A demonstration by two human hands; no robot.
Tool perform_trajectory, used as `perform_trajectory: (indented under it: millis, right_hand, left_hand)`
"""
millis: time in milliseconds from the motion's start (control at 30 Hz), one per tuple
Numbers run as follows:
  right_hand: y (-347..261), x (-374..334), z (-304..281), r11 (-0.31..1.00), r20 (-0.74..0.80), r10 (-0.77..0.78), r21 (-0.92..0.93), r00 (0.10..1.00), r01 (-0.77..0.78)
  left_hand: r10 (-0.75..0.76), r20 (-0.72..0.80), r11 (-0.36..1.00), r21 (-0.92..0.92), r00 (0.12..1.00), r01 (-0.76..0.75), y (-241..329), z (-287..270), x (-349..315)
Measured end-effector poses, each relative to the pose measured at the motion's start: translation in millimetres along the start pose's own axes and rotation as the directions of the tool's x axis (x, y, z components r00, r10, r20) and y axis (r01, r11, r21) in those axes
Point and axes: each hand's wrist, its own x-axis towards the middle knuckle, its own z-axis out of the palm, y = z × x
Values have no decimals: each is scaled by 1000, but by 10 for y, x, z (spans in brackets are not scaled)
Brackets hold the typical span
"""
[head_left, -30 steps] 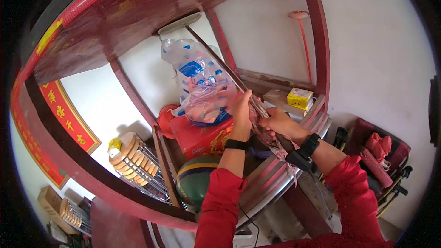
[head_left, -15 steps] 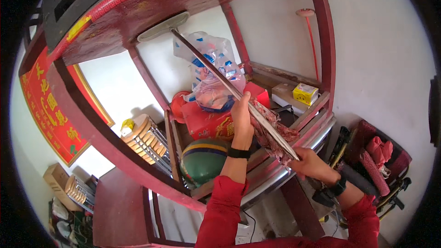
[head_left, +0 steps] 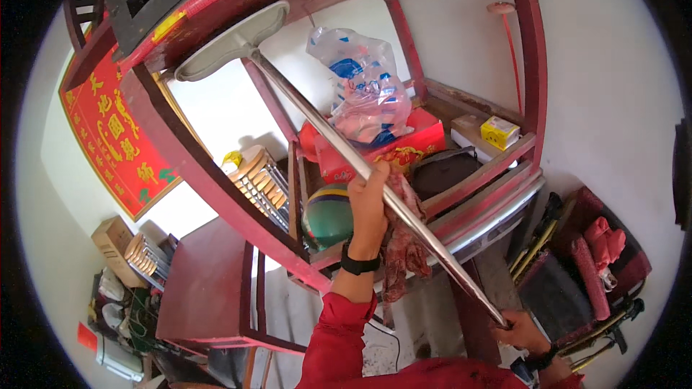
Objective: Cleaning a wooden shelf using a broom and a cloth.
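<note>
My left hand [head_left: 370, 209] is closed around a long metal pole [head_left: 317, 122], partway along it. A mottled reddish cloth [head_left: 405, 248] hangs from the pole beside that hand. Lower right, my right hand [head_left: 525, 331] grips the pole's bottom end, its fingers partly hidden. The pole slants up to the left, where a wide flat grey head [head_left: 234, 39] is fixed on its top. That head is just under the front edge of a dark red wooden frame [head_left: 209, 173]; whether it touches the wood I cannot tell.
Inside the frame are a clear plastic bag [head_left: 367, 83], a red box [head_left: 432, 133], a green ball [head_left: 324, 216] and a small yellow box [head_left: 499, 132]. A dark red table [head_left: 209, 281] and stacked stools [head_left: 259, 180] stand left. A folded chair [head_left: 555, 295] leans right.
The grey head has swung left and looks larger. My right hand has moved down and right with the pole's end. The cloth, stretched along the pole before, now hangs lower near my left hand.
</note>
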Motion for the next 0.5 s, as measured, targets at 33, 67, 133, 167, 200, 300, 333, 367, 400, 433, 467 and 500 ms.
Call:
perform_trajectory:
  millis: [33,67,133,167,200,300,333,367,400,433,467,500]
  right_hand:
    - [89,-79,-1,1000,-49,-9,3,999,10]
    - [244,-98,-1,1000,-36,-10,4,999,11]
    - [731,-52,5,992,-48,-85,-102,995,80]
    - [1021,-26,71,996,-113,-73,-53,991,67]
    - [1380,30,104,996,-120,-75,-53,990,69]
    - [1915,46,89,964,-96,-201,-197,975,179]
    - [1818,8,90,925,-82,-120,-371,989,81]
    - [1725,-37,75,846,-97,-29,-532,995,-27]
    - [1627,-54,75,845,-101,-28,-533,995,-30]
    - [1516,-78,91,912,-147,-4,-407,989,-57]
    - [1408,-100,118,960,-187,25,-270,982,-76]
    - [1332,-72,149,961,-196,35,-264,980,-87]
  left_hand:
    - [-12,-2,1000,17,1000,12,-5,1,-76]
    - [-20,-2,999,32,1000,20,12,2,-137]
    - [-119,-18,992,42,993,120,-34,44,-239]
    - [-97,7,986,134,995,96,-149,61,-322]
    - [-80,38,972,224,996,69,-241,57,-410]
    - [-187,215,919,384,958,93,-455,155,-724]
    - [-179,208,917,390,962,87,-550,129,-849]
    - [-227,268,931,341,936,128,-717,121,-932]
    - [-270,331,940,293,904,174,-861,129,-1006]
    - [-275,343,941,288,898,178,-940,202,-1071]
    - [-287,364,911,388,886,136,-987,278,-1151]
    - [-303,385,871,483,872,89,-1049,340,-1234]
